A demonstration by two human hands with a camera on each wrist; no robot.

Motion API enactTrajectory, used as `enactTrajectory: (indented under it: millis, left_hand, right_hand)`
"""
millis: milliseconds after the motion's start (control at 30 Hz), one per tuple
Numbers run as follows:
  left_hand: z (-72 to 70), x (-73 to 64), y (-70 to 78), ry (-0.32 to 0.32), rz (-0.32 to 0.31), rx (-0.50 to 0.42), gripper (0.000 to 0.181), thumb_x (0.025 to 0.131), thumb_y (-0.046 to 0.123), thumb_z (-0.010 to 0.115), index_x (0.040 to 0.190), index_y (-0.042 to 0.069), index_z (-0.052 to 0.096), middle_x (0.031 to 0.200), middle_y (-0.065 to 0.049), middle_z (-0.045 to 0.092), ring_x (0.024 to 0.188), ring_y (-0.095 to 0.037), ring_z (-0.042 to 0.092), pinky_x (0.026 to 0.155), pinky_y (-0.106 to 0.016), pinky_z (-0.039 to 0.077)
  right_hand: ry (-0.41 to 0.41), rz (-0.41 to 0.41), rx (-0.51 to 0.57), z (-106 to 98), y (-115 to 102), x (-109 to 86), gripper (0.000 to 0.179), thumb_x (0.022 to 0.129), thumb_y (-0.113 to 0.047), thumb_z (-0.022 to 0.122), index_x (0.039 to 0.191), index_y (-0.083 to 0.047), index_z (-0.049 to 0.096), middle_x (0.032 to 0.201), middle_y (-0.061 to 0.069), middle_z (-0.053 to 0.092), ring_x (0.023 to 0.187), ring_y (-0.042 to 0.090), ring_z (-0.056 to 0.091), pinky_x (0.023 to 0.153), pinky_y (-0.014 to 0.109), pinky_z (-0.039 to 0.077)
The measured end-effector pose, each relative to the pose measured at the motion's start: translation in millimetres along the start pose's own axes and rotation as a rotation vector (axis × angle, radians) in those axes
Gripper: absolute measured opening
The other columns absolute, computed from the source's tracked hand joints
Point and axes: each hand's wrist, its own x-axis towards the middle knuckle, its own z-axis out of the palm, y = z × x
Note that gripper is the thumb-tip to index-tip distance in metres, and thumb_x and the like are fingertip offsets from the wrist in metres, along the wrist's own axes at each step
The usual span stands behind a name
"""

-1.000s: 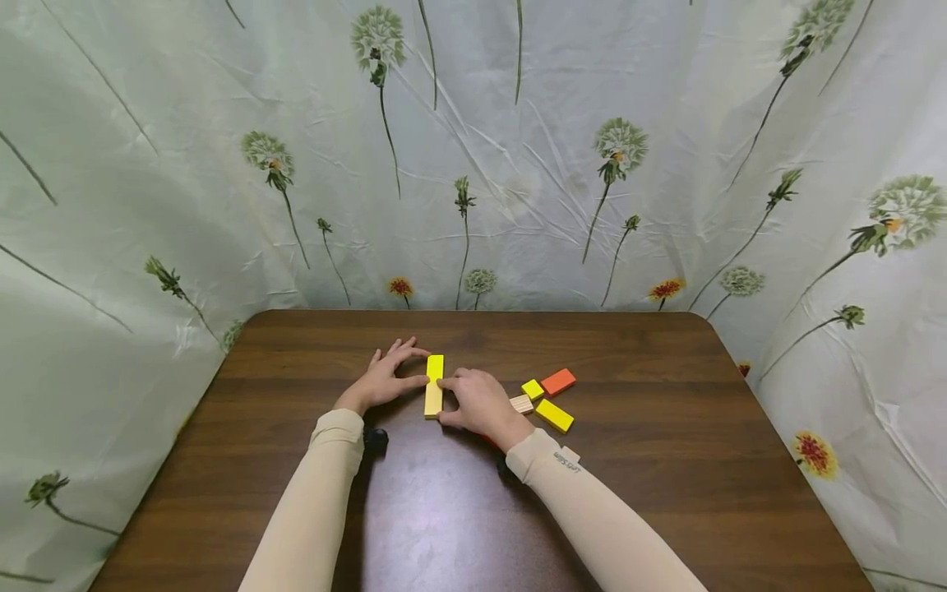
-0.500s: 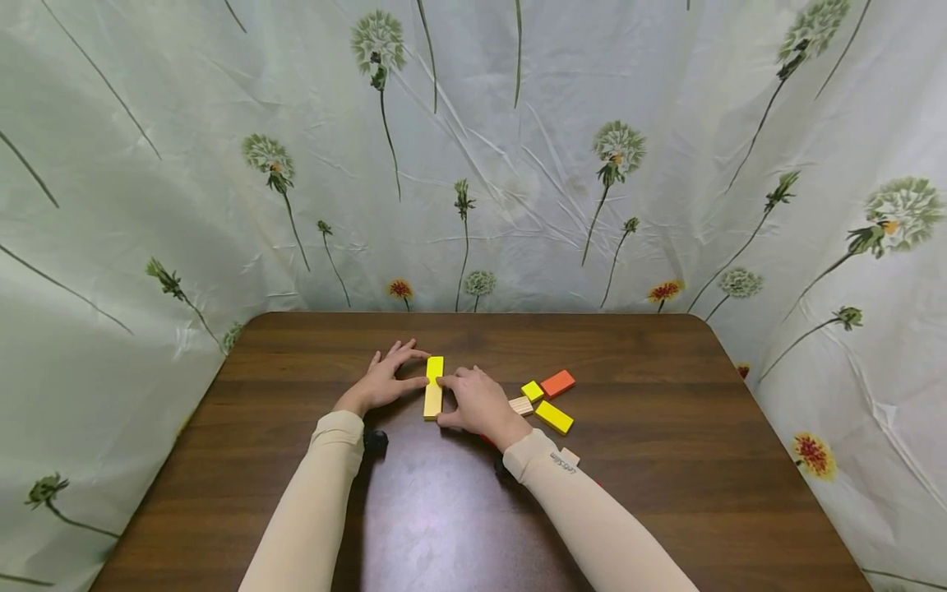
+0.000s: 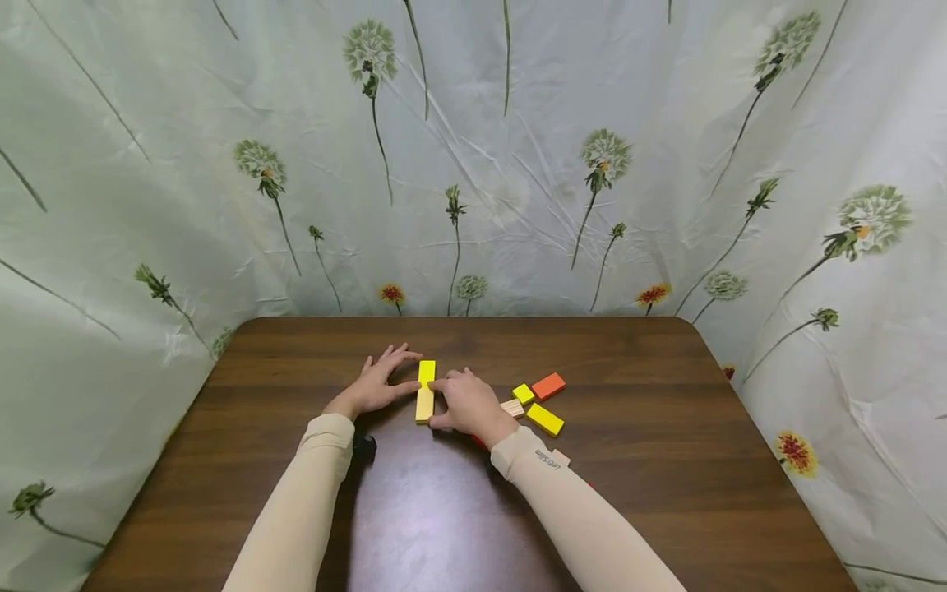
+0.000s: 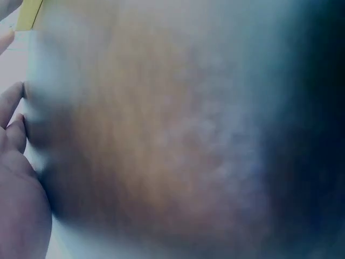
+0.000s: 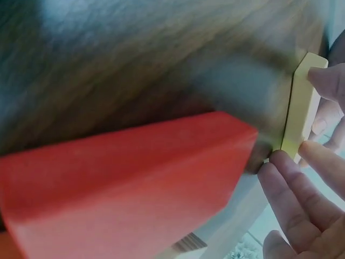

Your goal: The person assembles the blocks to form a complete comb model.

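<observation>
A bright yellow block [image 3: 427, 372] and a pale yellow block [image 3: 424, 407] lie end to end in a line on the table. My left hand [image 3: 375, 386] is spread on their left side, its thumb touching near the join and its index finger reaching the far end. From the right, my right hand [image 3: 472, 404] touches them, index fingertip near the join and thumb at the pale block's near end. The right wrist view shows these fingertips along the pale block [image 5: 301, 110]. The left wrist view is mostly blurred, with a yellow block corner [image 4: 28, 13] in it.
Right of my right hand lie an orange block [image 3: 548, 386], a small yellow block [image 3: 523, 395], a longer yellow block [image 3: 545, 419] and a striped wooden block [image 3: 512, 408]. A red block [image 5: 124, 178] sits under my right wrist. A floral curtain [image 3: 473, 164] hangs behind the table [image 3: 636, 493].
The head view has shifted slightly, so everything appears a little further left and lower. Both hands keep their places against the two blocks.
</observation>
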Motion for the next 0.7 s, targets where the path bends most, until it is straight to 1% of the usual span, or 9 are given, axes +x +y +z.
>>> enactTrajectory:
  millis: [100,200,367,500,700]
  left_hand:
    - [-1.2,-1.1,0.0,-0.024,0.002,0.029,0.068,0.105,0.053,0.065,0.159,0.014,0.05,0.175,-0.03,0.024,0.163,-0.058,0.006,0.122,-0.084,-0.004]
    - [-2.5,-1.9,2.7,-0.058,-0.002,0.056,0.072,0.103,0.056,0.065,0.162,0.018,0.048,0.177,-0.027,0.023,0.164,-0.057,0.005,0.123,-0.084,-0.004]
    - [-3.0,-4.5,7.3,-0.104,-0.029,0.111,0.083,0.096,0.061,0.073,0.165,0.023,0.045,0.179,-0.022,0.02,0.166,-0.053,0.004,0.125,-0.081,-0.003]
    - [-1.7,-5.6,9.2,-0.106,-0.041,0.131,0.085,0.095,0.06,0.076,0.165,0.024,0.045,0.179,-0.021,0.02,0.166,-0.052,0.005,0.126,-0.08,-0.001]
    - [-1.1,-5.7,10.5,-0.099,-0.048,0.136,0.082,0.095,0.058,0.076,0.163,0.022,0.047,0.179,-0.021,0.021,0.166,-0.052,0.005,0.126,-0.08,-0.001]
  right_hand:
    - [-0.007,0.0,0.004,-1,-2,0.1,0.063,0.094,-0.046,0.082,0.148,-0.015,0.067,0.136,0.008,0.073,0.13,0.024,0.068,0.127,0.05,0.04]
    - [-0.002,0.005,0.008,-2,-3,-0.7,0.063,0.094,-0.045,0.082,0.148,-0.015,0.067,0.135,0.008,0.073,0.129,0.023,0.068,0.127,0.05,0.04]
    - [0.013,0.002,0.026,-1,-2,-1.8,0.061,0.095,-0.043,0.082,0.147,-0.015,0.068,0.135,0.009,0.073,0.129,0.024,0.068,0.128,0.051,0.039]
    - [0.026,0.001,0.032,1,-2,-3.1,0.061,0.094,-0.043,0.082,0.146,-0.014,0.068,0.135,0.008,0.072,0.129,0.024,0.068,0.128,0.051,0.039]
    - [0.047,0.005,0.019,3,-2,-4.1,0.062,0.094,-0.043,0.082,0.146,-0.014,0.068,0.136,0.008,0.073,0.129,0.023,0.068,0.127,0.051,0.041]
